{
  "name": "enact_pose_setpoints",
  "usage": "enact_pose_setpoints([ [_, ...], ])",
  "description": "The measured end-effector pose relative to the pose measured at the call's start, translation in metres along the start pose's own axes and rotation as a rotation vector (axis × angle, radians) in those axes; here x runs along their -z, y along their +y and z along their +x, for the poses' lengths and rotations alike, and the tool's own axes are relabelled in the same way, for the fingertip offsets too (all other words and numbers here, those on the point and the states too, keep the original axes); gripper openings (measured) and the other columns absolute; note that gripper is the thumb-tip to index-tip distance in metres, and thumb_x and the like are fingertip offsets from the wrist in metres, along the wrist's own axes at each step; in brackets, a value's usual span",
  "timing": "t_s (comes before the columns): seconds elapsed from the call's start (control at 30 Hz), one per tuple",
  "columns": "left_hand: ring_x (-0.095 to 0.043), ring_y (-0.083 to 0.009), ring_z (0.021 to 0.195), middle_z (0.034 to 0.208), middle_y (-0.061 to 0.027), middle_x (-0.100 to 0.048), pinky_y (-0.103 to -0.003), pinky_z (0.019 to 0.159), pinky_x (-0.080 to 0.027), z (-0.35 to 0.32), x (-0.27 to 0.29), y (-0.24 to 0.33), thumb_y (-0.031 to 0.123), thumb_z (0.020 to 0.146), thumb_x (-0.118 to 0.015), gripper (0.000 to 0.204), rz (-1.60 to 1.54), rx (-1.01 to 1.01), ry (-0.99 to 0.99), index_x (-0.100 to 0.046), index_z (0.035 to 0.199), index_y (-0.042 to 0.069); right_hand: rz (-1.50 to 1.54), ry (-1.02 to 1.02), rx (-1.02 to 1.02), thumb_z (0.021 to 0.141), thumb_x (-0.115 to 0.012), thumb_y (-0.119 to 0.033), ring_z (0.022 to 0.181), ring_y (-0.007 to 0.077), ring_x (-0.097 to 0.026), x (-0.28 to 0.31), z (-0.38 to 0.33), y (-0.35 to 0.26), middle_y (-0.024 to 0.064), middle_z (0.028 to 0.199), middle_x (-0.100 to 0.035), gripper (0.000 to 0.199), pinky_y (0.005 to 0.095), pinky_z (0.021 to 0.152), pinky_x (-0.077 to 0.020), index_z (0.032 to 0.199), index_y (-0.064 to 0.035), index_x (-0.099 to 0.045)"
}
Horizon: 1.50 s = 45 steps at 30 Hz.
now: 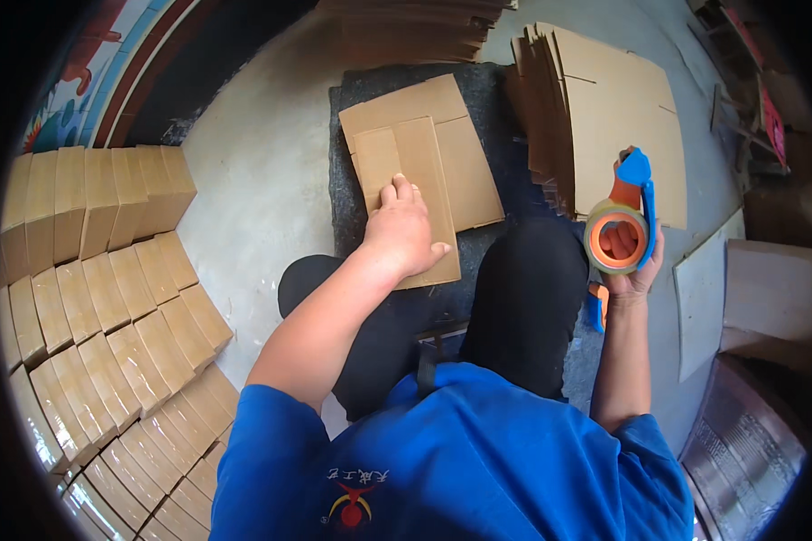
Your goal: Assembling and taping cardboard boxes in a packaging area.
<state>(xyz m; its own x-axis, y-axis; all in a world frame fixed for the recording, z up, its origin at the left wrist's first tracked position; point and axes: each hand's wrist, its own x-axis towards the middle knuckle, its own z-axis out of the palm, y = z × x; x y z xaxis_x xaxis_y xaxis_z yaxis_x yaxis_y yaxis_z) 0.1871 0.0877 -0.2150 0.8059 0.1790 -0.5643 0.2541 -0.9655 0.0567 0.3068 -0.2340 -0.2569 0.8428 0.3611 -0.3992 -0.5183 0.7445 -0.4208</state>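
Observation:
My left hand (pixel 400 230) lies on a small cardboard box (pixel 435 194) in front of my knees. Its fingers stretch over the box's top and the thumb is spread toward the right edge. Beneath that box is a larger flattened carton (pixel 469 176), showing at the far and right sides. My right hand (pixel 636 279) is closed around a tape dispenser (pixel 642 185), blue and orange with a roll of tape on it, held up beside my right knee. Some of its fingers show through the roll's core.
Stacked cardboard boxes (pixel 108 352) fill the left side in rows. A pile of flat cartons (pixel 618 117) stands at the far right, and more cardboard (pixel 415 32) lies at the back. A dark mat (pixel 361 81) covers the floor under the work. A blue-and-orange piece (pixel 597 307) sits below the dispenser.

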Motion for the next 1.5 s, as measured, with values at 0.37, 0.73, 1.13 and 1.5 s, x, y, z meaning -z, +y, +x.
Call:
enact_pose_setpoints([
  [0.37, -0.034, -0.0437, 0.132, 0.145, -0.0363, -0.027, -0.039, 0.111, -0.035, -0.007, -0.019, 0.007, 0.053, 0.078, -0.07, 0.099, 0.016, 0.057, 0.035, -0.033, 0.136, -0.019, -0.308, 0.027, 0.035, 0.093, -0.051, -0.049, 0.096, 0.026, -0.064, -0.039, 0.01, 0.017, 0.014, 0.109, -0.066, 0.053, 0.0418, 0.088, -0.0529, 0.118, -0.0025, -0.058],
  [0.73, -0.029, -0.0428, 0.136, 0.146, -0.0325, -0.028, -0.039, 0.114, -0.029, 0.007, -0.014, 0.007, 0.056, 0.078, -0.069, 0.097, 0.037, 0.079, -0.115, -0.038, 0.136, -0.015, -0.436, -0.174, -0.065, 0.088, -0.057, -0.054, 0.079, 0.0204, -0.063, -0.052, 0.0, 0.034, 0.0105, 0.088, -0.066, 0.056, 0.0343, 0.078, -0.0533, 0.11, -0.002, -0.059],
  [1.13, -0.035, -0.0393, 0.134, 0.149, -0.0276, -0.025, -0.042, 0.106, -0.042, -0.002, -0.02, 0.008, 0.041, 0.079, -0.074, 0.081, -0.116, 0.104, 0.097, -0.04, 0.135, -0.007, -0.534, -0.184, -0.17, 0.08, -0.067, -0.051, 0.1, 0.0295, -0.066, -0.041, 0.014, 0.047, 0.0191, 0.113, -0.065, 0.069, 0.0415, 0.09, -0.0545, 0.122, 0.0016, -0.055],
  [1.5, -0.063, -0.0266, 0.09, 0.096, -0.0145, -0.062, -0.042, 0.083, -0.051, 0.003, 0.017, -0.02, 0.042, 0.097, -0.053, 0.044, -1.249, -0.138, 0.353, -0.06, 0.106, 0.0, -0.715, -0.494, -0.166, 0.076, -0.075, -0.044, 0.08, 0.0191, -0.069, -0.073, 0.072, 0.039, 0.0117, 0.09, -0.07, 0.055, 0.0332, 0.078, -0.0568, 0.104, 0.0027, -0.066],
])
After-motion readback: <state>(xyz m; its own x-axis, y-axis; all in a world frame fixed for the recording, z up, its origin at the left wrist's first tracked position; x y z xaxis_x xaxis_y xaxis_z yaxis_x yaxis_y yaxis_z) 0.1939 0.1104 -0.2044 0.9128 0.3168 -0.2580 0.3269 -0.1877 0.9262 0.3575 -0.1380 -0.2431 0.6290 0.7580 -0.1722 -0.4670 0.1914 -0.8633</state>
